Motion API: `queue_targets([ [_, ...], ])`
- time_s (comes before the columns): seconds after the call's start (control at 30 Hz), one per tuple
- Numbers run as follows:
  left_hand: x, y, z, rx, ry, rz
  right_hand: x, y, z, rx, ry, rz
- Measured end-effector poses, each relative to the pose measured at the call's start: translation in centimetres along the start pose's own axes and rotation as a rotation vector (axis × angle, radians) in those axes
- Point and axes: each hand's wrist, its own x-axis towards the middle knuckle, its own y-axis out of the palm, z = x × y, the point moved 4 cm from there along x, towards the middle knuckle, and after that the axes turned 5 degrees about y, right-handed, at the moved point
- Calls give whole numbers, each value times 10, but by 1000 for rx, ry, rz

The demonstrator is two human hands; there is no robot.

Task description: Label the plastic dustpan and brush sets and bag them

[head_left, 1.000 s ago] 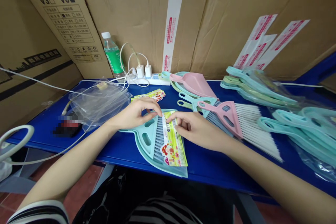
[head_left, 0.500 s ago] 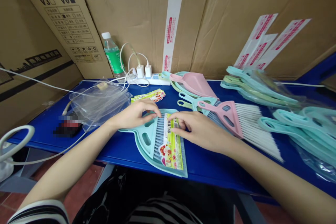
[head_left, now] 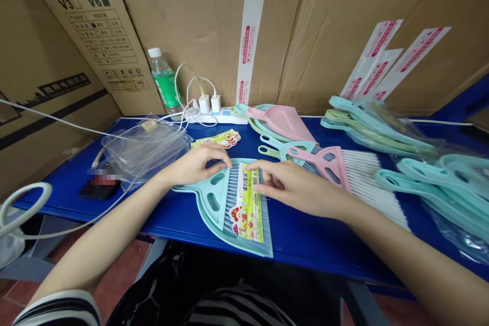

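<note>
A light-blue dustpan lies near the table's front edge with a matching brush of grey-blue bristles on it. Across the bristles lies a yellow-green printed label card. My left hand is over the handle side of the brush, fingers curved and thumb apart, nothing visible in its grasp. My right hand is at the card's upper right, index fingertip on its top edge and thumb apart by its right side. The other fingers of the right hand are curled under.
Behind lie more label cards, a pink dustpan and a pink brush. Bagged sets fill the right side. At left are clear plastic bags, a bottle, and a power strip with cables. Cardboard boxes stand behind.
The label card has shifted slightly left and up on the bristles. My right hand has moved a little with it; my left hand has edged slightly left.
</note>
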Motion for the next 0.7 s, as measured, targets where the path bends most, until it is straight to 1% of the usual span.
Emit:
queue_targets([
  [0.1, 0, 0, 1, -6, -18, 13, -2, -1, -2, 53, -23, 99],
  [0.23, -1, 0, 1, -7, -24, 10, -3, 3, -2, 80, -48, 167],
  [0.43, -1, 0, 1, -5, -20, 10, -3, 5, -1, 13, -70, 158],
  [0.57, -1, 0, 0, -3, -7, 13, -4, 6, 1, -5, -47, 185],
  [0.7, -1, 0, 1, 0, -12, 21, -6, 6, 4, -10, -14, 181],
])
